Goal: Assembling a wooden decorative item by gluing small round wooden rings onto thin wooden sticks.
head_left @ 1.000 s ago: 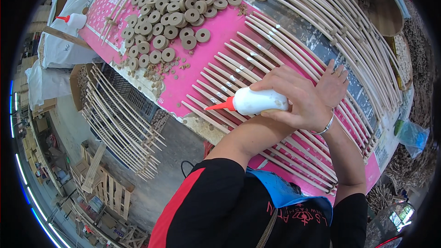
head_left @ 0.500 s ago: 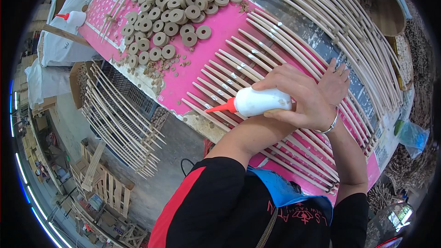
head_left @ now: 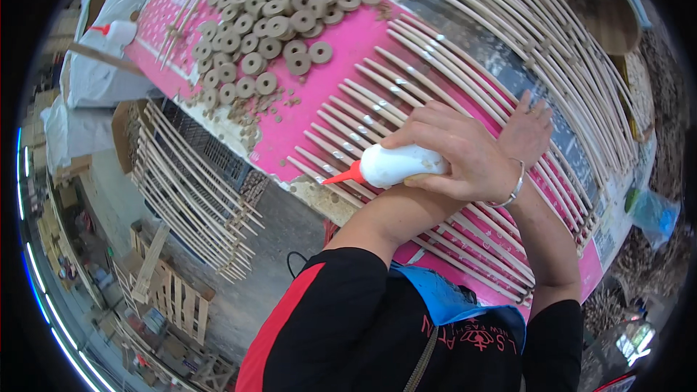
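In my right hand (head_left: 465, 152) is a white squeeze bottle (head_left: 403, 165) with a red pointed nozzle, the fingers wrapped around its rear half. Its tip is at the nearest of the slender wooden sticks (head_left: 356, 120), which lie side by side in a slanting row. Shiny white patches show near the tapered ends of several sticks. My left arm crosses beneath my right hand. Beyond it, my left hand (head_left: 528, 133) lies flat, fingers spread, over the far sticks of the row.
A heap of ring-shaped wooden discs (head_left: 279, 27) covers the table's far left. More long sticks (head_left: 552, 51) lie at the right, near a round wooden container (head_left: 599, 11). A second bottle (head_left: 122, 31) stands at the left. Bundled sticks (head_left: 185, 196) rest below the table edge.
My right hand and the bottle have shifted slightly left, the nozzle tip a little lower at the nearest stick. My left hand stays in about the same place.
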`<state>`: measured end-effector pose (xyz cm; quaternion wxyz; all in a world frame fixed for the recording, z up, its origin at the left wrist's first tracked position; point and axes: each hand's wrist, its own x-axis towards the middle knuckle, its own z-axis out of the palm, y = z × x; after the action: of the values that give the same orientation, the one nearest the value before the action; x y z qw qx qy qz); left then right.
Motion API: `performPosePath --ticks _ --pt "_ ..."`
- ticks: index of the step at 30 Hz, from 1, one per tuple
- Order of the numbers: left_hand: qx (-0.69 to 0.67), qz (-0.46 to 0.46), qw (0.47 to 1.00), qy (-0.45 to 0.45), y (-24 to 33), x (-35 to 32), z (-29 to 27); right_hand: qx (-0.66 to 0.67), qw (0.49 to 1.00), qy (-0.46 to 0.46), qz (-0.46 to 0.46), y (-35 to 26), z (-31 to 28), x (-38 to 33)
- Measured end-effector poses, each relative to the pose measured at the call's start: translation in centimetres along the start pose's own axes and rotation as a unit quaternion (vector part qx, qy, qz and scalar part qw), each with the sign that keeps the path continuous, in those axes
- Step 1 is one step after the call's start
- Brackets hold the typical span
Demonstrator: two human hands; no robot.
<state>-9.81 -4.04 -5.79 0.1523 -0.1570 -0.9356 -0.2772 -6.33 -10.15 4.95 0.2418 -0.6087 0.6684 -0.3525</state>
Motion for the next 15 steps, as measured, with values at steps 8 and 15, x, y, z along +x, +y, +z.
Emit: performPosePath --ticks 8,15 --pt "0.001 -0.003 0.988 -0.154 -4.7 -1.2 -0.8 0.270 0.929 0.244 0.065 -0.7 -1.4 -9.5" --pt "0.010 0.042 0.997 -0.066 -2.0 -0.7 -1.6 0.146 0.598 0.737 0.279 -6.1 -1.5 -35.7"
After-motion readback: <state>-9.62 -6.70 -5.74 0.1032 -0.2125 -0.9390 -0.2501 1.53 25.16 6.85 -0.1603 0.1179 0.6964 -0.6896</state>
